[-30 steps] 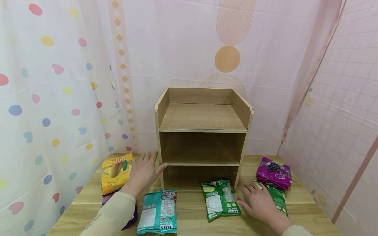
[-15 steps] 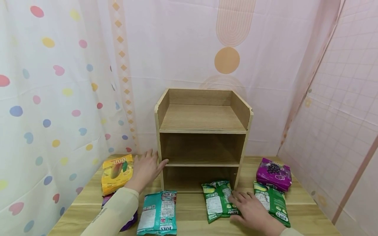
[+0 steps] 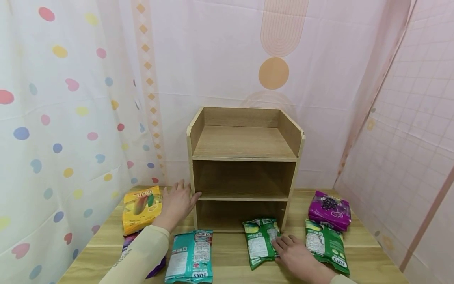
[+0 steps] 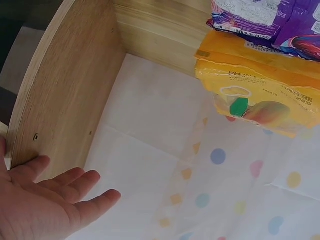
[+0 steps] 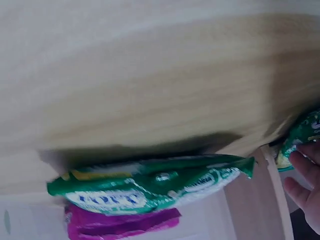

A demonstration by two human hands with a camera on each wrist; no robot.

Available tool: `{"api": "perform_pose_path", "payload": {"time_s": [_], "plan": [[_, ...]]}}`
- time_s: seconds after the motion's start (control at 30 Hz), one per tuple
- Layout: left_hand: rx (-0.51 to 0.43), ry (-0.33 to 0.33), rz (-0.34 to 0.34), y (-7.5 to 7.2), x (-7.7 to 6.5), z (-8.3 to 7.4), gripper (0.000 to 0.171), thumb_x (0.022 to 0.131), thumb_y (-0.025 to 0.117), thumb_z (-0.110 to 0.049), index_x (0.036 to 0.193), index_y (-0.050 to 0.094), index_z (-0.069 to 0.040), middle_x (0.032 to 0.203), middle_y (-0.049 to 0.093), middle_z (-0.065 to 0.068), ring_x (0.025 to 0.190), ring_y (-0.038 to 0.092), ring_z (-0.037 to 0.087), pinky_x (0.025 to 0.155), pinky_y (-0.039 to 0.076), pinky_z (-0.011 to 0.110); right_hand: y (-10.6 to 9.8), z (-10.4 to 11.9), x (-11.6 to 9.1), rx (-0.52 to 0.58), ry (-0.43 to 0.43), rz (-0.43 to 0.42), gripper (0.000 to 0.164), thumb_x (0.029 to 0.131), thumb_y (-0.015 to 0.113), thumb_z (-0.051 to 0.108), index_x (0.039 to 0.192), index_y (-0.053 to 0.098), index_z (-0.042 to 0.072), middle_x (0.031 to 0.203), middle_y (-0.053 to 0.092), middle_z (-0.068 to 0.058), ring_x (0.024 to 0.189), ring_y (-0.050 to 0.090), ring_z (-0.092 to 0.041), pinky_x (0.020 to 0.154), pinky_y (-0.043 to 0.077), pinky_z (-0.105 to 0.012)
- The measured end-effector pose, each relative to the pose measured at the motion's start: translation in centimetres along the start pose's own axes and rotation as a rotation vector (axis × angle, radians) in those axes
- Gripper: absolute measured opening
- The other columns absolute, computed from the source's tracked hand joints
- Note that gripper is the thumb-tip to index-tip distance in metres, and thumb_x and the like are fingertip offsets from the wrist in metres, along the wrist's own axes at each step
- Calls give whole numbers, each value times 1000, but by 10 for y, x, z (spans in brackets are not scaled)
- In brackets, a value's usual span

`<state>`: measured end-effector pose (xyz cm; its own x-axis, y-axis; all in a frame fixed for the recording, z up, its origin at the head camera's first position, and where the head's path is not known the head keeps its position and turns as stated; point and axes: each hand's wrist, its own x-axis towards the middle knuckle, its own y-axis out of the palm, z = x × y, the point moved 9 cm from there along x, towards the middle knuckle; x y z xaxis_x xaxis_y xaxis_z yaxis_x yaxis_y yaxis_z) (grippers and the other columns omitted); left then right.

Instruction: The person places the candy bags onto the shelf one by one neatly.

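Observation:
A small wooden shelf unit (image 3: 244, 142) with three levels stands on the table. My left hand (image 3: 176, 203) is at its left side panel, thumb at the front edge, fingers spread; the left wrist view shows the hand (image 4: 45, 205) beside that panel (image 4: 75, 85), holding nothing. In front of the unit's right end lies a green snack bag (image 3: 257, 244). My right hand (image 3: 296, 252) reaches over the bag's right edge with extended fingers. In the right wrist view the fingertips (image 5: 298, 186) overlap this green bag (image 5: 302, 137).
A second green bag (image 3: 324, 244) lies right of my right hand, with a purple grape-pictured bag (image 3: 329, 211) behind it. A teal bag (image 3: 191, 256) lies front left. Beyond my left sleeve are a yellow mango-pictured bag (image 3: 142, 209) and a purple bag (image 3: 156, 270). Patterned curtains (image 3: 230, 55) surround the table.
My right hand has moved left, from over the right green bag to the edge of the green bag by the shelf unit. My left hand has stayed nearly in place at the unit's side.

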<state>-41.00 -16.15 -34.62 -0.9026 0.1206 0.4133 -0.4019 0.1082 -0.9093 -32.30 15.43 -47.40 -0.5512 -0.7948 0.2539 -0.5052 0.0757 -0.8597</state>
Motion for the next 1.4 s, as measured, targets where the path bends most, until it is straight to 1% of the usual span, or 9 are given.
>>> {"api": "perform_pose_path", "payload": {"time_s": [0.13, 0.27, 0.43, 0.7, 0.9, 1.07, 1.2, 1.3, 1.4], "plan": [[-1, 0, 2, 1, 1, -1, 59, 102, 50, -46, 132, 60, 4, 139, 50, 29, 125, 49, 46, 101, 32, 70, -5, 9, 4, -108, -88, -32, 40, 90, 71, 32, 119, 71, 5, 111, 72, -7, 100, 67, -19, 84, 54, -36], [-8, -3, 3, 2, 0, -1, 58, 102, 49, -46, 131, 61, 4, 137, 51, 28, 125, 49, 46, 100, 33, 70, -10, 18, 5, -175, -170, -51, 31, 86, 70, 24, 112, 73, 6, 101, 73, -5, 89, 67, -14, 79, 51, -30], [-16, -9, 14, 3, 0, -2, 57, 103, 49, -44, 131, 60, 4, 139, 50, 29, 126, 48, 46, 100, 33, 71, -14, 25, 6, -148, -236, -46, 23, 83, 71, 20, 104, 74, 9, 94, 74, 1, 80, 65, -10, 78, 49, -27], [-29, -6, 16, 2, -1, -2, 57, 102, 51, -43, 131, 60, 4, 139, 50, 29, 127, 47, 46, 100, 33, 71, -28, 30, 8, 10, -273, -133, 7, 81, 74, 23, 81, 70, 18, 70, 67, 10, 64, 58, -6, 77, 51, -29], [-51, -8, 28, 3, -2, -3, 58, 102, 51, -43, 133, 58, 5, 141, 48, 29, 130, 45, 46, 101, 30, 72, -34, 25, 11, 154, -203, -148, 19, 84, 74, 21, 71, 59, 23, 56, 50, 17, 59, 53, 0, 76, 52, -31], [-56, -12, 38, 2, -2, -3, 57, 102, 52, -42, 134, 57, 5, 142, 47, 30, 131, 43, 46, 102, 29, 73, -44, 20, 15, 306, -161, -162, 28, 90, 67, 16, 69, 50, 25, 57, 38, 20, 57, 46, 4, 74, 51, -32], [-47, -11, 38, 0, -2, -3, 56, 103, 51, -41, 133, 58, 5, 142, 47, 30, 131, 43, 46, 101, 30, 72, -48, 14, 19, 466, -111, -119, 33, 98, 58, 14, 69, 45, 25, 59, 31, 22, 53, 34, 7, 72, 50, -31], [-49, -12, 38, -1, -3, -2, 56, 103, 50, -41, 133, 58, 5, 142, 47, 30, 131, 43, 46, 101, 30, 73, -51, 7, 22, 574, -62, -101, 36, 100, 55, 12, 69, 41, 25, 60, 27, 22, 51, 27, 7, 67, 47, -27], [-58, -12, 38, -2, -3, -2, 56, 103, 50, -41, 133, 58, 6, 142, 47, 30, 131, 43, 47, 101, 29, 73, -55, 1, 23, 639, -25, -101, 34, 100, 55, 11, 70, 44, 24, 59, 27, 22, 51, 27, 7, 58, 39, -21]]}}
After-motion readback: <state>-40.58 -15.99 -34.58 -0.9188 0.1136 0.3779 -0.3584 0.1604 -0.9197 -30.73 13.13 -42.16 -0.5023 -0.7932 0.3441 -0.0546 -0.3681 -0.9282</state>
